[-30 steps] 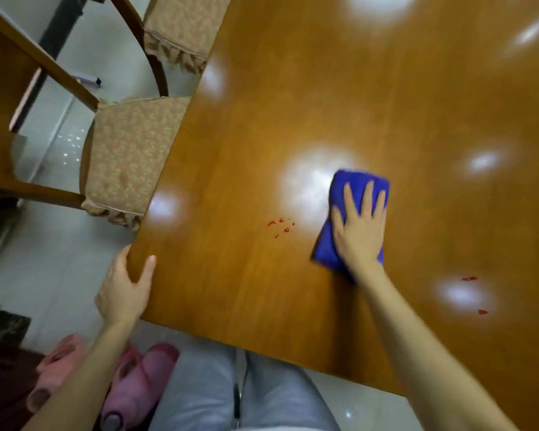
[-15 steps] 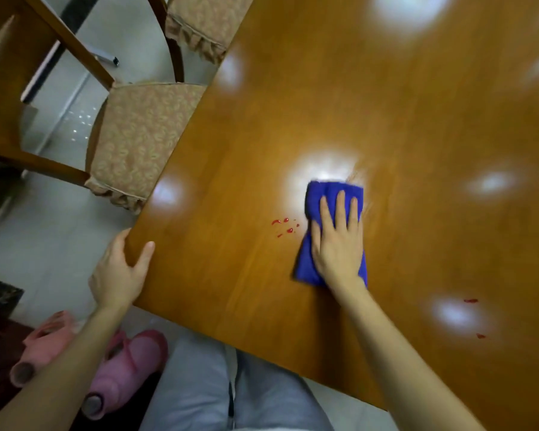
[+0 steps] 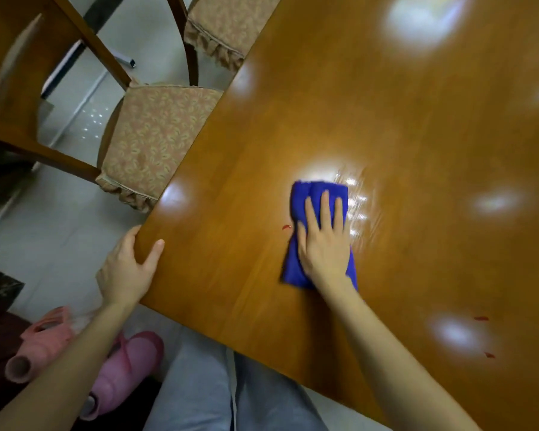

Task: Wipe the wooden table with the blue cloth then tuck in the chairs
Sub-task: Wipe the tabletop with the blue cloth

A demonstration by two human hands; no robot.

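- table (image 3: pixel 386 119): glossy wood top w/ lamp glare; you stand at its near-left corner.
- chair (image 3: pixel 156 141): along the left edge, seat mostly out from under the top. 2nd chair (image 3: pixel 221 26) sits further up the same edge. Neither looks tucked yet.
- cloth (image 3: pixel 305 197): folded, flat on the top, well in from the near edge; long axis runs near-to-far.
- R hand (image 3: pixel 324 244): flat on the cloth, fingers straight, pressing down, no pinch.
- L hand (image 3: pixel 125 272): grips the near-left corner, thumb on top, fingers over the edge.
- red spot (image 3: pixel 287 227): just beside the cloth's left side, so prob. sweep left next.
- 2 more spots (image 3: pixel 481 318): by the near edge, well right of the cloth; your R hand is nearer.
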